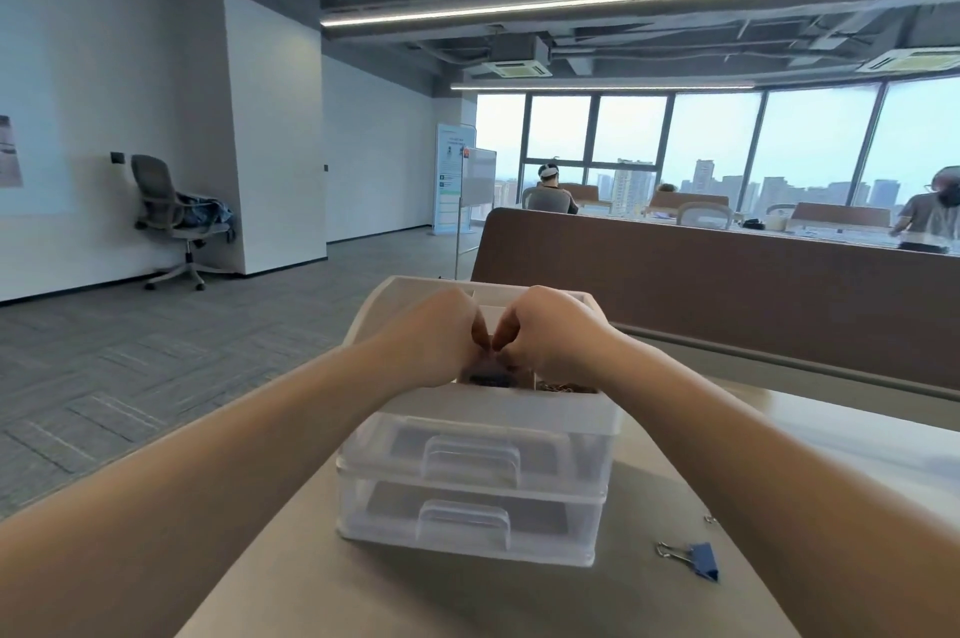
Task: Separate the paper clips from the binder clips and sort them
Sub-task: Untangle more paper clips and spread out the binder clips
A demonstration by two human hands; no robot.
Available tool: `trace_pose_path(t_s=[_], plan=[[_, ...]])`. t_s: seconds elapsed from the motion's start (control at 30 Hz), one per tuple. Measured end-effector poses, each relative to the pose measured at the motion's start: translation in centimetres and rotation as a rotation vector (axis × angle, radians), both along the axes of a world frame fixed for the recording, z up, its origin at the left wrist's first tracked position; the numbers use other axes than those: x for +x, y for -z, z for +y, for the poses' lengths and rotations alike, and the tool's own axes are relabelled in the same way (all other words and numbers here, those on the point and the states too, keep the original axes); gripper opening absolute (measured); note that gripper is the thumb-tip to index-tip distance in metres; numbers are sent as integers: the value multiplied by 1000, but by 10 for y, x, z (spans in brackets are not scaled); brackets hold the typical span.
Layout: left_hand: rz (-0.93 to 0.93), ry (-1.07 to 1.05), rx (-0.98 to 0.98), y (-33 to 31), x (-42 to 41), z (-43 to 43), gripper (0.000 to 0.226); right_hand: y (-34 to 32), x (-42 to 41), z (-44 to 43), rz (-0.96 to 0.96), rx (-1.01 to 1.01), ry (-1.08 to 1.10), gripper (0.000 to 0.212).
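Nearest me on the table (857, 435), off to my right and well clear of both hands, a blue binder clip (702, 560) lies flat with its long axis running left to right, the wire handles pointing left toward the organiser and the blue body angled slightly toward me. Just beyond it, by my right forearm, a small metal bit (710, 519) shows, too little of it to name. In front of me stands the clear drawer organiser (470, 492), its two handled drawers facing me. Over its open top tray my left hand (436, 336) and right hand (553, 333) meet, fingers curled and pinched together on something small and dark; I cannot tell what. Below them sit dark clips (491, 377) in the left compartment and a heap of paper clips (566, 386) in the right.
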State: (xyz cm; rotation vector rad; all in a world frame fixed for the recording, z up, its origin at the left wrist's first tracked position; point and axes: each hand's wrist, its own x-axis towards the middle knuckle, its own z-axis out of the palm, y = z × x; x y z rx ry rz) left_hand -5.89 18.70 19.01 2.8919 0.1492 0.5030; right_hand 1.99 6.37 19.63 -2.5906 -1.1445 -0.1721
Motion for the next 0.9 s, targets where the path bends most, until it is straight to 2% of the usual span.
trace_pose_path(t_s=[0.13, 0.37, 0.5, 0.7, 0.9], plan=[[-34, -7, -35, 0, -2, -3, 21, -1, -2, -6, -42, -18, -18, 21], [-140, 122, -117, 4, -9, -39, 9, 2, -6, -58, 39, 201, -9, 17], [-166, 252, -132, 18, 6, -75, 13, 15, -5, -104, 70, 125, 41, 11], [-75, 359, -111, 51, 24, -133, 10, 47, 8, -174, 112, 18, 164, 8], [108, 397, -113, 92, 64, -184, 5, 84, 30, -242, 176, -64, 300, 5]])
